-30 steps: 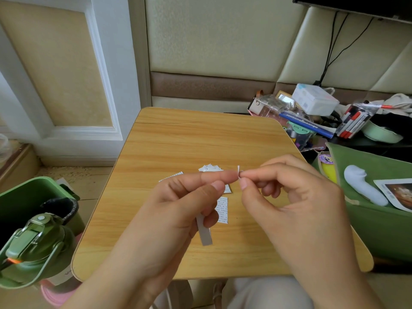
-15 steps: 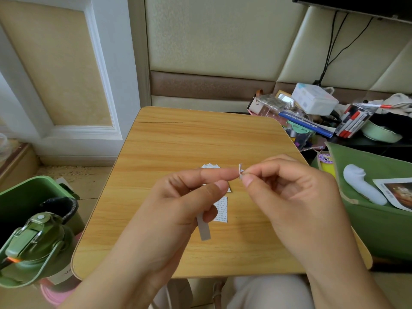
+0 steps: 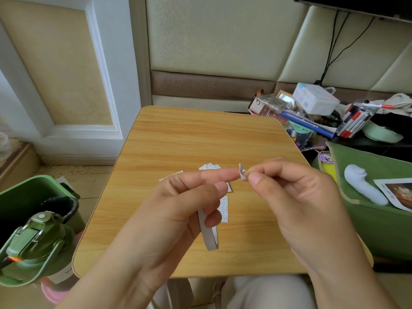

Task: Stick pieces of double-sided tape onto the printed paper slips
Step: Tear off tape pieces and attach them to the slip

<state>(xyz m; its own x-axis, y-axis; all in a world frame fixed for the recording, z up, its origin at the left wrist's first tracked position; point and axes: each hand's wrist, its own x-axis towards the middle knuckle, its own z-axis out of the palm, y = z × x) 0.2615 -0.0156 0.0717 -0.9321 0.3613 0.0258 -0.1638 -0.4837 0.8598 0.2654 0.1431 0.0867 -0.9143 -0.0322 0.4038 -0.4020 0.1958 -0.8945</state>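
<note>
- Your right hand (image 3: 296, 197) pinches a small white tape piece (image 3: 242, 173) between thumb and forefinger; your left hand (image 3: 178, 210) touches it with its forefinger tip and holds a grey tape strip (image 3: 208, 233) — its end hangs below those fingers.
- Printed paper slips (image 3: 224, 209) lie on the wooden table (image 3: 200, 139) just beyond and under your fingers — bare wood runs on to the far edge.
- Your left fingers hide most of the slips; their print is unreadable.

Bare tabletop (image 3: 200, 141) beyond paper slips (image 3: 224, 208)

Light wooden table (image 3: 178, 141), a few small printed paper slips (image 3: 224, 208) lying flat near its middle
</note>
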